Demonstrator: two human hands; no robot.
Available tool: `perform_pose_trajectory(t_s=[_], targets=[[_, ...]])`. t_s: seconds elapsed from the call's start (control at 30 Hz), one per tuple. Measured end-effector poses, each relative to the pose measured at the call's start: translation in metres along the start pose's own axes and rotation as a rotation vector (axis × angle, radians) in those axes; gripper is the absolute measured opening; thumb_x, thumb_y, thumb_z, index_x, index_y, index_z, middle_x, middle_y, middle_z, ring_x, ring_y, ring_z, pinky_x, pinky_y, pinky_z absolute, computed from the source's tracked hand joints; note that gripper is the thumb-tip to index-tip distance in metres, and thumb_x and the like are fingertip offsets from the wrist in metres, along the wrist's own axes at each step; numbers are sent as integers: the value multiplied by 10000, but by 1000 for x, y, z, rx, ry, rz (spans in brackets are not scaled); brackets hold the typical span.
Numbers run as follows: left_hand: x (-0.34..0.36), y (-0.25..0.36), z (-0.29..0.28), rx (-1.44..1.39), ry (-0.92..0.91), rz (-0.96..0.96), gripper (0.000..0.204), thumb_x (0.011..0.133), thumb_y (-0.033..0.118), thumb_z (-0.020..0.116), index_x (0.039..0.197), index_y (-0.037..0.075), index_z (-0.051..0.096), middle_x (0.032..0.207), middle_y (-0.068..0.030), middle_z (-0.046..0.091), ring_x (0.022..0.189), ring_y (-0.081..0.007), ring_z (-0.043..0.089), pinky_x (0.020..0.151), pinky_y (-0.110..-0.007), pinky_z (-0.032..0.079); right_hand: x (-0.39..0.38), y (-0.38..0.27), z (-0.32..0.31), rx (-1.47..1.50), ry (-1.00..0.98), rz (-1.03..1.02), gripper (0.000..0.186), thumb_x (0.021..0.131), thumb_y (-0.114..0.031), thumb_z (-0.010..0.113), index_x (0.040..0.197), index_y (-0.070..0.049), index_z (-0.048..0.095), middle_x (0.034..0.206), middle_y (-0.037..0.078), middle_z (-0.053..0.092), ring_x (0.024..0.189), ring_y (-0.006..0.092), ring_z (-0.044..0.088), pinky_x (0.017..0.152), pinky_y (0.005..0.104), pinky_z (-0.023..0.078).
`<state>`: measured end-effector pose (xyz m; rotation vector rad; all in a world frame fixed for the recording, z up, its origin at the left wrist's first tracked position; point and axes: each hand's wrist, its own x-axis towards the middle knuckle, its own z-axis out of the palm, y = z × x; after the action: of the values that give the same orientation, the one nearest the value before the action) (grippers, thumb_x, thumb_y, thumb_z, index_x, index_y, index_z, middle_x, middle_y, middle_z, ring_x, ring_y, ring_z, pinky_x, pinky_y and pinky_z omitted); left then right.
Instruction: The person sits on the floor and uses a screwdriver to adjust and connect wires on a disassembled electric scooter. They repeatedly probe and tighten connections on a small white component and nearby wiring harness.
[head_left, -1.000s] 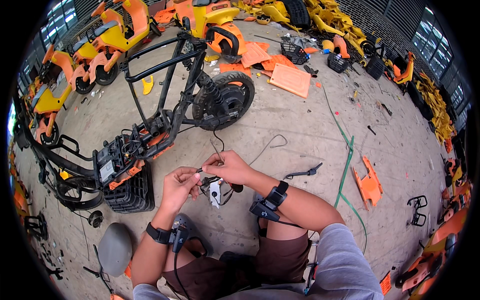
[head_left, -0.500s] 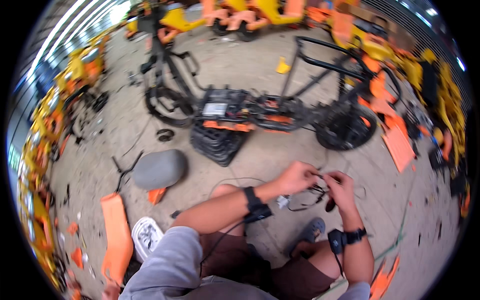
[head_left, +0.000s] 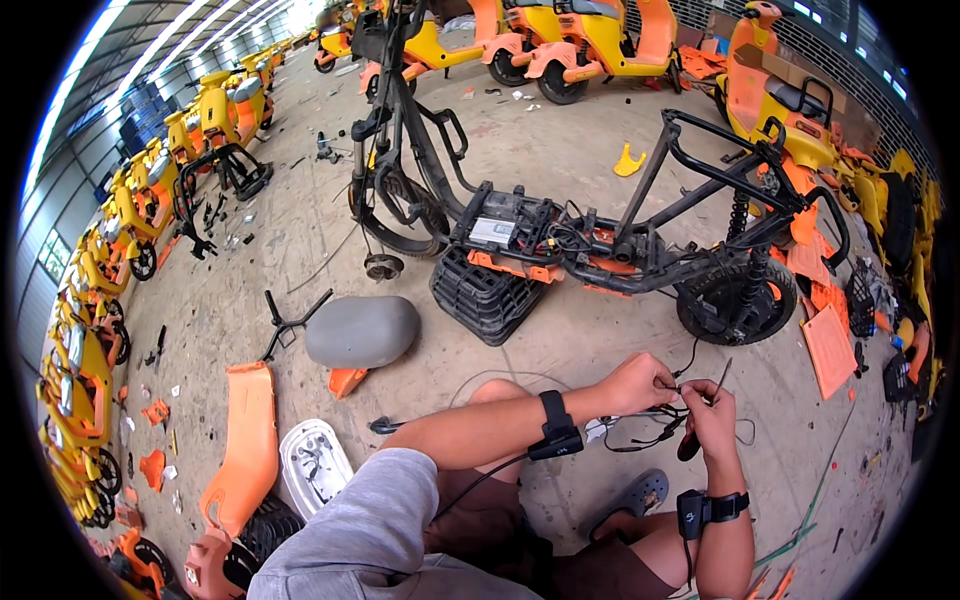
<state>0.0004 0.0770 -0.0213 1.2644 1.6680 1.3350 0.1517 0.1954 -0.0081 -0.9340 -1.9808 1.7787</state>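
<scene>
My left hand point(head_left: 640, 384) pinches a thin black wire, part of a dark cable bundle point(head_left: 652, 437) that hangs below. Close against its fingertips is my right hand point(head_left: 712, 412), closed on a screwdriver point(head_left: 688, 447). The dark handle shows under the palm and the thin shaft points up past the fingers. My right fingertips also meet the wire, though their exact grip on it is too small to tell. Beyond both hands lies a stripped black scooter frame point(head_left: 640, 250), with a silver-labelled box point(head_left: 493, 232) mounted on its middle.
A black crate point(head_left: 485, 300) sits under the frame. To the left are a grey seat point(head_left: 362, 331), an orange panel point(head_left: 245, 440) and a white tray point(head_left: 316, 462) of small parts. An orange plate point(head_left: 830, 350) lies right. Yellow scooters point(head_left: 600, 45) line the back and left.
The view has shifted, so the scooter frame and hands appear further right. Both hands stay together at the wire. The screwdriver's shaft now shows clearly above my right hand.
</scene>
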Motion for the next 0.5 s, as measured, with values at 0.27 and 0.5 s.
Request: perform_pose_trajectory(t_s=[0.27,0.5], targets=[[7,-12,4,31,-57,78,228,839,153,739,941,-49,716,688,-108,686,609,-96,599,572,-283,493,-6,-8,-4,-216,26,0,218,871,-192,669,888,25,684,671,44,617,459,70,479,450,258,388],[-2,5,-5,119,-87,-88,214,867,175,724,949,-22,730,686,-55,673,562,-64,555,503,-243,448,2,-5,0,-251,-27,-40,291,807,-230,672,931,30,707,826,166,707,770,223,685,720,337,524]])
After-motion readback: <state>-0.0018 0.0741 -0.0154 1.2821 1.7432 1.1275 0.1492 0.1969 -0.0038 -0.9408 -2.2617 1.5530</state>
